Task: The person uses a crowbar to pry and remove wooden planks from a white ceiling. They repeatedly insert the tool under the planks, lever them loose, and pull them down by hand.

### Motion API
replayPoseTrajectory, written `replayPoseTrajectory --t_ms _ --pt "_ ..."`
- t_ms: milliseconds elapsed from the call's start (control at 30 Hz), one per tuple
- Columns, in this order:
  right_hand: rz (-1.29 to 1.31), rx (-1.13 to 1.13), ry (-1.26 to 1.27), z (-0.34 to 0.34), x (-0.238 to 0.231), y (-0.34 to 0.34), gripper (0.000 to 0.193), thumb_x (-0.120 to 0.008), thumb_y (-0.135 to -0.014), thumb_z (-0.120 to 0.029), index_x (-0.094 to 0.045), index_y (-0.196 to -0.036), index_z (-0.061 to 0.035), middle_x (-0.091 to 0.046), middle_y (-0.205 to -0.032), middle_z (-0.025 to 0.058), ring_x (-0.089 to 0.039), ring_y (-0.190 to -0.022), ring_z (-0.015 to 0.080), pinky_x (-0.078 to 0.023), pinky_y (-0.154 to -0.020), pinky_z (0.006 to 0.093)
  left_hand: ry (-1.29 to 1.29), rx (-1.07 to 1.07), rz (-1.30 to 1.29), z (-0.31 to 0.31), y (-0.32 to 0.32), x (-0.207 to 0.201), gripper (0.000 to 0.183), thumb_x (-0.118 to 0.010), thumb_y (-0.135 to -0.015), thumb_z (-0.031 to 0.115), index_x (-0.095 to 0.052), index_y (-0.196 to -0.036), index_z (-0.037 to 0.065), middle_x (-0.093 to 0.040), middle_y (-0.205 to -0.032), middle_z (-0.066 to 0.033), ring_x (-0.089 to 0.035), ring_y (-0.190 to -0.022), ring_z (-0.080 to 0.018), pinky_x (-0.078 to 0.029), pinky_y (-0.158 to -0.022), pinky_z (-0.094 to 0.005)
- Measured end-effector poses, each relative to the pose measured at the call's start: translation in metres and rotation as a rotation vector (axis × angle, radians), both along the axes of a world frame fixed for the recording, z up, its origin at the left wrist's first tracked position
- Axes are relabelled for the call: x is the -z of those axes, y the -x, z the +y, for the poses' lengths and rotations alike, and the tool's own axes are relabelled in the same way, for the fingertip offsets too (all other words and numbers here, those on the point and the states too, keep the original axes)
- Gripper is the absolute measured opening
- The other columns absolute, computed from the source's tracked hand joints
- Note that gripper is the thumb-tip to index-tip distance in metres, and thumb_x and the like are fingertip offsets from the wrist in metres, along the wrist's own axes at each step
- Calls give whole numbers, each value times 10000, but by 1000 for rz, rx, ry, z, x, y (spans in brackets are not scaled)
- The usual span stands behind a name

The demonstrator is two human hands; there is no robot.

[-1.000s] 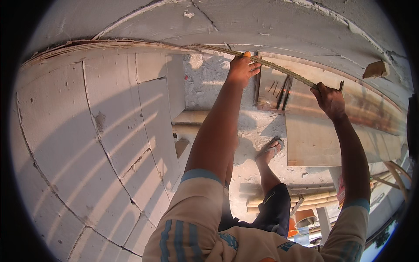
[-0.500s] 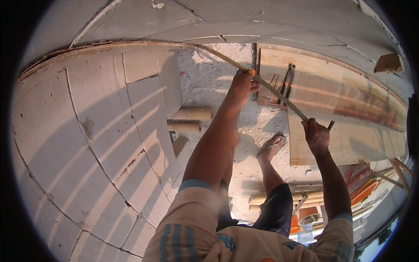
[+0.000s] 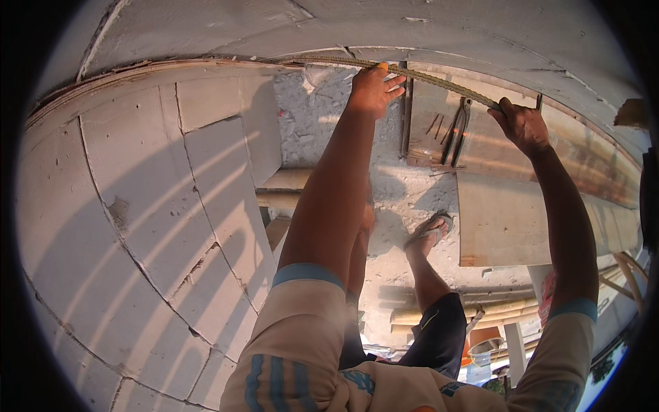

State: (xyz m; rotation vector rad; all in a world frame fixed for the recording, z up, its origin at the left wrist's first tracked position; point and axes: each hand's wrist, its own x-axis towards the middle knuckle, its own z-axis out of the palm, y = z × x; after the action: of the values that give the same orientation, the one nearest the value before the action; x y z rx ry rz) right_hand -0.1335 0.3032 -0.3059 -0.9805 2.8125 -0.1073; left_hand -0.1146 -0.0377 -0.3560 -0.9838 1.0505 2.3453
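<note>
A long ribbed steel reinforcing bar (image 3: 439,82) runs across the top, close along the block wall (image 3: 329,31). My right hand (image 3: 525,128) is closed around it near its right end; a short dark tip (image 3: 539,101) shows beyond the fist. Further left, my left hand (image 3: 373,90) touches the bar at the thumb, where something orange (image 3: 382,66) shows. Its other fingers are stretched out and apart. The bar's left end merges with the ledge at the wall and cannot be made out.
Block masonry (image 3: 151,206) fills the left side. Long-handled cutters (image 3: 458,130) and short rods (image 3: 434,124) lie on boards (image 3: 535,220) at right. Wooden pieces (image 3: 285,180) project beside my left leg. Poles (image 3: 467,312) and a bucket (image 3: 484,340) are behind my right foot.
Both hands have moved up and away from me with the bar, the right one also to the right. The bar now lies flatter and closer to the wall. My left fingers have spread.
</note>
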Motion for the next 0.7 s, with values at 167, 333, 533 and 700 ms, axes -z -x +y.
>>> replayPoseTrajectory --t_ms 167,333,533,700 --pt "-16 22 33 3 17 10 359 -537 -985 -423 -535 -914 -71 -623 -599 125 -653 -583 332 -524 -519 431 65 -91 -158 6 13 21 505 -462 -1034 160 -265 -1432 -81 -369 -1448 -211 -553 -1208 -398 -500 -1007 -523" --pt "-78 126 10 -18 -17 -114 274 -559 -986 -325 -475 -858 -98 -606 -622 86 -647 -569 264 -523 -545 383 221 -39 -206 12 -39 5 483 -554 -990 200 -359 -1363 -38 -494 -1238 -181 -602 -1087 -318 -564 -909 -458" --pt "-455 484 253 -21 -105 -241 233 -636 -952 -188 -460 -875 -57 -568 -613 163 -637 -589 359 -461 -475 420 387 187 -18 23 -122 -105 389 -639 -941 312 -471 -1120 11 -571 -1003 -94 -610 -825 -169 -570 -761 -339" --pt "-389 477 289 -21 -209 -245 215 -652 -935 -204 -518 -919 -37 -577 -617 175 -616 -563 377 -451 -481 445 433 108 114 18 -133 -230 438 -666 -931 378 -478 -1095 17 -577 -982 -92 -617 -830 -150 -567 -758 -312"
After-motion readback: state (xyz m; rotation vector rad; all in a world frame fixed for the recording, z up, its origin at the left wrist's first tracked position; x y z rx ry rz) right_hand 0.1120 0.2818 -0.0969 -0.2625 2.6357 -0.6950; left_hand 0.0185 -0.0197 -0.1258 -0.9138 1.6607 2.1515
